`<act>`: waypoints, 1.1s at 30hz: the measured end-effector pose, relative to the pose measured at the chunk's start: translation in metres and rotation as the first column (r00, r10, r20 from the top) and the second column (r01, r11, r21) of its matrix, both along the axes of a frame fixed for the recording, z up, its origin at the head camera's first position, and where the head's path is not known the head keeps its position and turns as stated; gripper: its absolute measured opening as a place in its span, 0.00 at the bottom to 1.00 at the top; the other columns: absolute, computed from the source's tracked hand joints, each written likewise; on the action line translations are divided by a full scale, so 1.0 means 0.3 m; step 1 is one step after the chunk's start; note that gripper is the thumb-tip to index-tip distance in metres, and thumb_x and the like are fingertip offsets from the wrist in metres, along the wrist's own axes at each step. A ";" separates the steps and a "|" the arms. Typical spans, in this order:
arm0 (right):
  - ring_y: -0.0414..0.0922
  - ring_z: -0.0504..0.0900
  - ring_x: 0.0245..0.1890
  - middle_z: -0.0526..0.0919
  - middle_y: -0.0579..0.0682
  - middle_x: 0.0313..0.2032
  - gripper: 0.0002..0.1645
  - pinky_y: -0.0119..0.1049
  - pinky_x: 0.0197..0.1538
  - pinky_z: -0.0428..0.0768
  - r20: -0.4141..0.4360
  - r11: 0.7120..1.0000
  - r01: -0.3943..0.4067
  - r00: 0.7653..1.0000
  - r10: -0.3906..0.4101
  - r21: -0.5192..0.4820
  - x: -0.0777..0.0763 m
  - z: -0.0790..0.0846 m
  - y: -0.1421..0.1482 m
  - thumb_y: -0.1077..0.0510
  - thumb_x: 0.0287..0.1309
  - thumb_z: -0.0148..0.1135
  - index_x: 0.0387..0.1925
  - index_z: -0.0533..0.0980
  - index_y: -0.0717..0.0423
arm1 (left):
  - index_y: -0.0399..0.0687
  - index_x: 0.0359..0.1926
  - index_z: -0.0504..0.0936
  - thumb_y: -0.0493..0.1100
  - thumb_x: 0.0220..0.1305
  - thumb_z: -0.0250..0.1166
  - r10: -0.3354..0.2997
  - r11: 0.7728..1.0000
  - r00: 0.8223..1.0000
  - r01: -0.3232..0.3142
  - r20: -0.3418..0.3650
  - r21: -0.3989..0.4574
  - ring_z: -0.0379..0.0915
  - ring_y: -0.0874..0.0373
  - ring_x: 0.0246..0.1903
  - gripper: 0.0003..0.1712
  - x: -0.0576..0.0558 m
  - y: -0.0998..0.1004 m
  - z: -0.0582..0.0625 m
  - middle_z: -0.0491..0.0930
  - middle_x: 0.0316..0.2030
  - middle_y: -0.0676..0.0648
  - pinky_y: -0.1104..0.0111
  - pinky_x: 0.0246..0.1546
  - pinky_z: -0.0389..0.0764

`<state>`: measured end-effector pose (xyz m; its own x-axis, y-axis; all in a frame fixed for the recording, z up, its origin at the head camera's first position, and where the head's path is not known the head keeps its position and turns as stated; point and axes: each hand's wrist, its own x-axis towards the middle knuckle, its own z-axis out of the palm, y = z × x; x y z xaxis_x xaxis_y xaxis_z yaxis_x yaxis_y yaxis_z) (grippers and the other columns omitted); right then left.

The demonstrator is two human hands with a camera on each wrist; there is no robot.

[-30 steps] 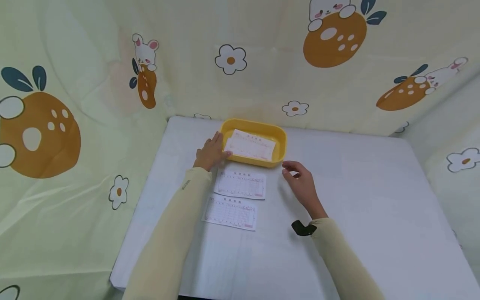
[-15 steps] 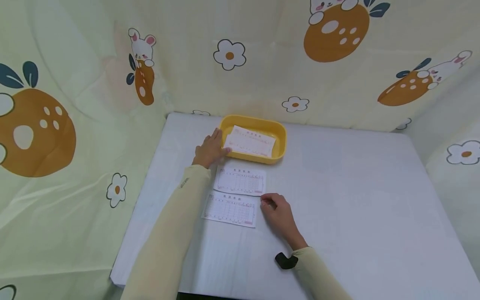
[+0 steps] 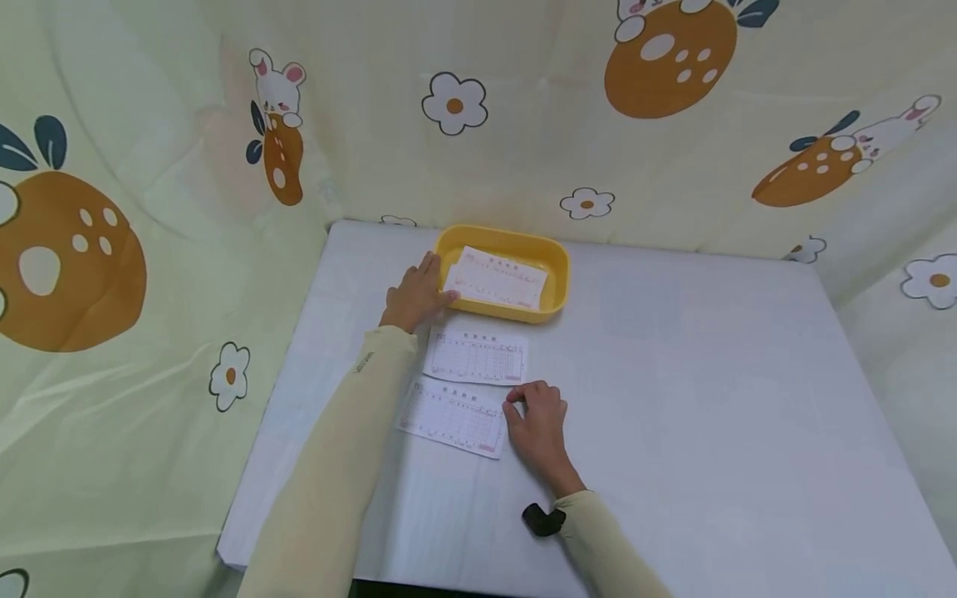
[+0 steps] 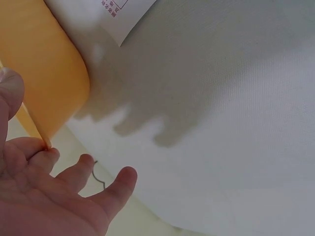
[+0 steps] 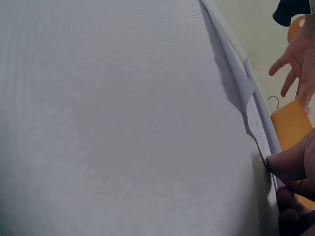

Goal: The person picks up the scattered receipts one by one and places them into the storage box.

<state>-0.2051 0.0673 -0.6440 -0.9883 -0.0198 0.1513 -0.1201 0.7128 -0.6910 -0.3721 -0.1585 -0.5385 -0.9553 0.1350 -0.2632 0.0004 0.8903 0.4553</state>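
My left hand [image 3: 415, 296] holds the left end of a yellow plastic tray [image 3: 503, 313], its thumb over the near rim. The left wrist view shows thumb and a finger at the tray's rim [image 4: 29, 129], the other fingers spread. Inside the tray lie white printed paper forms [image 3: 497, 279]. Two more lie before it: a middle form [image 3: 478, 357] and a front form [image 3: 451, 419]. My right hand [image 3: 540, 430] pinches the front form's right edge between thumb and fingers. In the right wrist view the pinched paper [image 5: 258, 129] appears edge-on, lifted a little.
A white-covered table [image 3: 695, 399] extends to the right of the forms. Patterned curtains [image 3: 523, 116] enclose it at the back and sides. A black edge [image 3: 419, 590] shows at the table's front.
My right hand has come from beside the tray toward me and now grips the front form, which has turned slightly. The left hand stays at the tray.
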 end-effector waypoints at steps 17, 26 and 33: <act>0.51 0.69 0.42 0.75 0.50 0.35 0.04 0.49 0.50 0.61 0.099 0.994 -0.051 0.993 0.060 -0.094 0.019 0.003 0.034 0.63 0.70 0.67 0.38 0.78 0.58 | 0.47 0.88 0.41 0.60 0.80 0.60 -0.003 1.000 1.000 0.003 0.007 -0.004 0.42 0.43 0.83 0.52 -0.004 0.000 -0.007 0.38 0.87 0.48 0.34 0.74 0.58; 0.49 0.73 0.40 0.77 0.50 0.36 0.03 0.46 0.50 0.66 0.137 0.985 -0.034 0.989 0.058 -0.167 0.021 0.017 0.071 0.64 0.73 0.65 0.43 0.79 0.61 | 0.48 0.88 0.41 0.60 0.80 0.60 0.006 1.000 1.000 -0.006 0.014 -0.018 0.42 0.43 0.83 0.52 -0.015 0.004 -0.015 0.38 0.87 0.49 0.35 0.73 0.59; 0.49 0.75 0.39 0.78 0.49 0.36 0.02 0.44 0.47 0.71 0.140 0.977 -0.026 0.989 0.056 -0.211 0.027 0.024 0.083 0.66 0.73 0.63 0.44 0.78 0.60 | 0.47 0.88 0.42 0.59 0.80 0.61 0.010 1.000 1.000 -0.010 0.016 -0.011 0.42 0.42 0.83 0.52 -0.009 0.006 -0.004 0.38 0.87 0.48 0.35 0.74 0.58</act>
<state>-0.1970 0.0923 -0.6368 -0.9990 -0.0439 0.0121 -0.0342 0.5484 -0.8355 -0.3749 -0.1567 -0.5397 -0.9521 0.1222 -0.2804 -0.0162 0.8952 0.4453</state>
